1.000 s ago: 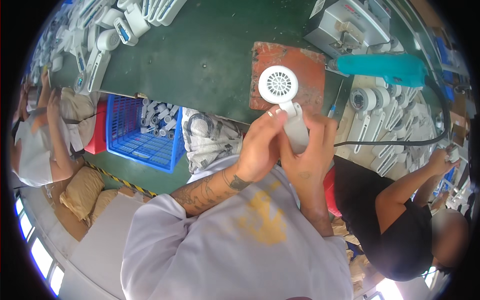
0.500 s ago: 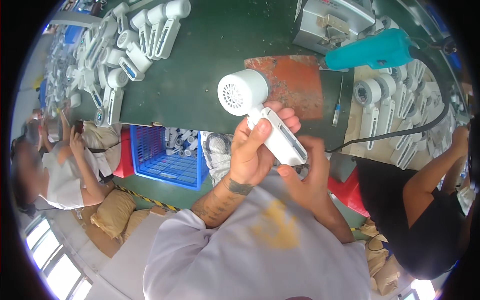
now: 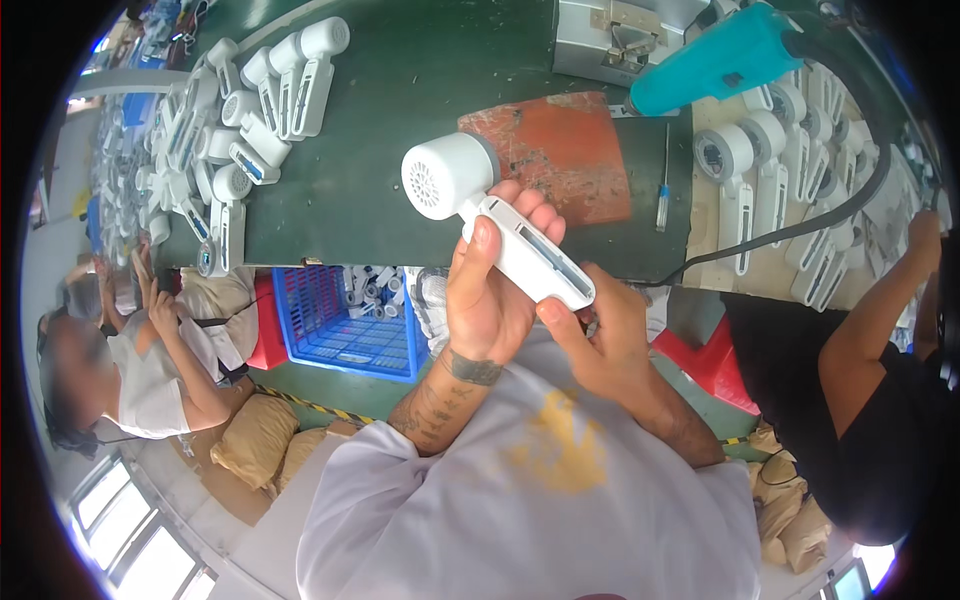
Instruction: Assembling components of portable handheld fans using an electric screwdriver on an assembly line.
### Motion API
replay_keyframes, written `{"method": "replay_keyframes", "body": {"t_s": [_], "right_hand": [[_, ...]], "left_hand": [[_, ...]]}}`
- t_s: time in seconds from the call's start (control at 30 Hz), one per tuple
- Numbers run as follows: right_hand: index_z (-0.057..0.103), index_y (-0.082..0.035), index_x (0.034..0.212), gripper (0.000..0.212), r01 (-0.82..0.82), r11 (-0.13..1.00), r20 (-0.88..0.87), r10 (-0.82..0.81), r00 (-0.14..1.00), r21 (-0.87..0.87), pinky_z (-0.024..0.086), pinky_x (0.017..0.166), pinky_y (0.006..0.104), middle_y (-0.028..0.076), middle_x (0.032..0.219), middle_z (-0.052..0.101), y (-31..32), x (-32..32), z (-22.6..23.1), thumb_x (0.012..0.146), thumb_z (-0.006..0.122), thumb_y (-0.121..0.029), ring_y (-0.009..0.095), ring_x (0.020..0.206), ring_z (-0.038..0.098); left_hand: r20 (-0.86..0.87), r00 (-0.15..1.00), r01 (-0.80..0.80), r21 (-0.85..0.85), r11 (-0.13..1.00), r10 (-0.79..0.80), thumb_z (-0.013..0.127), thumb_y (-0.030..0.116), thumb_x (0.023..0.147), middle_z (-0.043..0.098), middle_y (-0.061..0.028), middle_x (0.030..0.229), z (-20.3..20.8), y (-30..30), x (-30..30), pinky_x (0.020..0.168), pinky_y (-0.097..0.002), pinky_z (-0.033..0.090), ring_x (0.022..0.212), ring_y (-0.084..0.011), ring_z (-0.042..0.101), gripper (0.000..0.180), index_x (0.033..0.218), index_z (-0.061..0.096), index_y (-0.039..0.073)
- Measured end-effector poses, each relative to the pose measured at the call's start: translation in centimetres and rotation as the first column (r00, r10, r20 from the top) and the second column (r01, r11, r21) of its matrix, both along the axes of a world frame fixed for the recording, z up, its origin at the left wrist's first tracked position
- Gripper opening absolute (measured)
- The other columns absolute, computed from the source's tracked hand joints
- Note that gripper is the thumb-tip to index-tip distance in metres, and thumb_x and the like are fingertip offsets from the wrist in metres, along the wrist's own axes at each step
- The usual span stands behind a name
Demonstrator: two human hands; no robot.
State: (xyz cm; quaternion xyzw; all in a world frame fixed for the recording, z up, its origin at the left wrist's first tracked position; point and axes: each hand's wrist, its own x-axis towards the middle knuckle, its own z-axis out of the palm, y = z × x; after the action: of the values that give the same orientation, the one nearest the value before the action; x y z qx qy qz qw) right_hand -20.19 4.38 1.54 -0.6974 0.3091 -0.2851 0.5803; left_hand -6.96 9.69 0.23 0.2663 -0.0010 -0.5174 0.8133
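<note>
A white hair dryer with a round grilled head lies slantwise across my hands, its head up and to the left. My left hand is wrapped round the handle, thumb along its near side and fingertips showing on the far side. At the handle's lower end, the thumb and fingers of my right hand grip the tip. The handle's long slot faces up. Just beyond the dryer, a worn orange-red mat rests on the green table.
Many similar white dryers crowd the table's left; more lie at the right. A teal power tool with a black cable, a screwdriver and a metal box sit beyond. A blue crate stands below the edge. Co-workers flank both sides.
The view has shifted slightly. The dryer has moved a little left and tilted, held by both hands. My right fingers have closed in on the handle's lower end.
</note>
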Motion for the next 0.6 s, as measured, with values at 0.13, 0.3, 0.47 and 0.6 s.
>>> {"method": "replay_keyframes", "body": {"t_s": [0.13,0.3,0.47,0.6], "right_hand": [[0.062,0.002,0.089,0.023,-0.043,0.986,-0.063,0.033,0.997,-0.161,0.034,0.048,0.0286,0.005,0.067,0.055,-0.7,-0.3,-0.3,0.093,0.069,-0.019,0.012,0.053,0.045],[0.062,0.001,0.093,0.023,-0.065,0.986,-0.062,0.056,0.997,-0.154,0.036,0.05,0.0266,0.005,0.07,0.057,-1.2,0.2,-0.3,0.092,0.07,-0.02,0.012,0.057,0.048],[0.047,-0.001,0.131,0.047,0.298,0.953,0.331,-0.301,0.894,0.06,0.045,0.076,0.0288,0.007,0.104,0.052,-4.5,1.3,-1.3,0.088,0.068,-0.006,0.013,0.091,0.052],[0.034,0.0,0.144,0.068,0.567,0.773,0.368,-0.458,0.809,-0.285,0.04,0.101,0.037,0.015,0.136,0.045,-10.9,4.3,1.1,0.091,0.073,-0.018,0.022,0.12,0.047]], "left_hand": [[-0.021,1.0,-0.013,0.003,1.0,0.013,0.058,0.032,0.102,0.059,-0.0127,0.13,0.2,-0.7,-0.1,0.11,-0.0435,0.046,0.12,-0.0233,0.059,0.052,0.142,0.043,0.002],[-0.072,0.997,-0.043,-0.035,0.998,0.041,0.057,0.029,0.103,0.062,-0.0127,0.128,1.2,-1.2,0.7,0.103,-0.0407,0.051,0.113,-0.0227,0.063,0.048,0.14,0.045,0.001],[0.705,0.499,0.014,0.574,0.818,-0.503,0.065,0.017,0.097,0.072,-0.0128,0.109,5.2,-1.8,5.3,0.08,-0.0314,0.055,0.091,-0.0156,0.068,0.035,0.123,0.06,-0.005],[0.849,-0.288,-0.258,0.376,0.89,-0.442,0.071,0.017,0.092,0.073,-0.017,0.101,4.8,-2.0,7.6,0.08,-0.0375,0.054,0.09,-0.0331,0.07,0.031,0.115,0.066,-0.002]]}}
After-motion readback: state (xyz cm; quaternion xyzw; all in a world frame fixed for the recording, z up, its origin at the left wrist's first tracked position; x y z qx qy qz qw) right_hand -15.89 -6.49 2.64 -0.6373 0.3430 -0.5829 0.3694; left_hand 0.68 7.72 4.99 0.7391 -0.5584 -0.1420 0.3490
